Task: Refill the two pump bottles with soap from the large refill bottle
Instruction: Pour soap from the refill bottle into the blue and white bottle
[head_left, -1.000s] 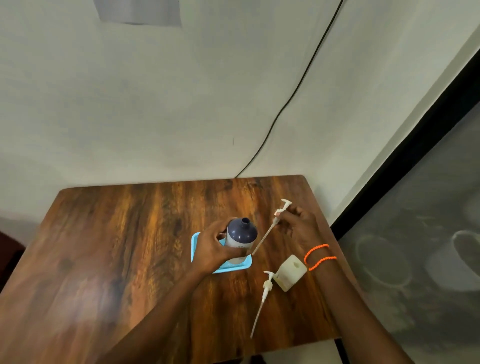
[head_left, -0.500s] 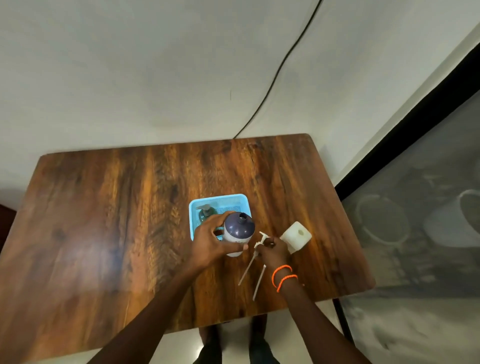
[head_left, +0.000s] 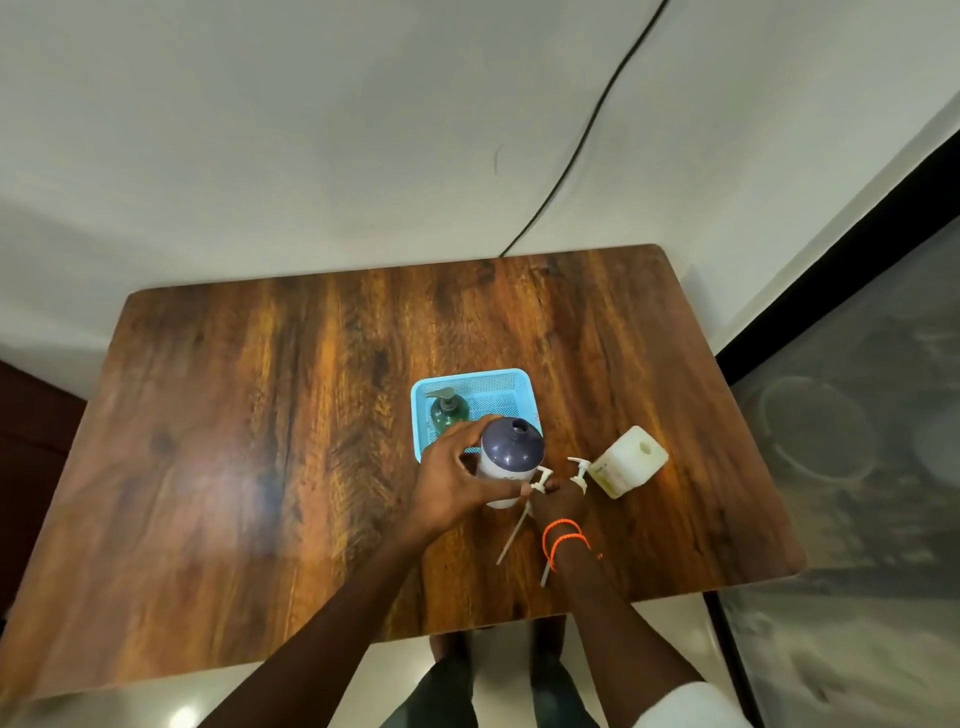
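My left hand (head_left: 457, 483) grips a white bottle with a dark purple top (head_left: 511, 452). It stands upright with its neck open, just in front of the blue basket (head_left: 524, 382). My right hand (head_left: 558, 501), with orange bands on the wrist, is down on the table, fingers closed on a white pump head (head_left: 543, 475). That pump's dip tube (head_left: 511, 540) slants toward me. A second white pump (head_left: 579, 467) lies right beside it, partly under the hand. A cream square bottle (head_left: 628, 462) with an open neck stands to the right. A green pump bottle (head_left: 448, 413) stands in the basket.
The wooden table (head_left: 260, 441) stands against a white wall, with its right edge near a dark-framed glass panel. A black cable (head_left: 571, 156) runs down the wall to the table's back edge. My feet show below the front edge.
My right hand brought the pump down from the air and set it on the table beside the other pump. My left hand kept its hold on the purple-topped bottle.
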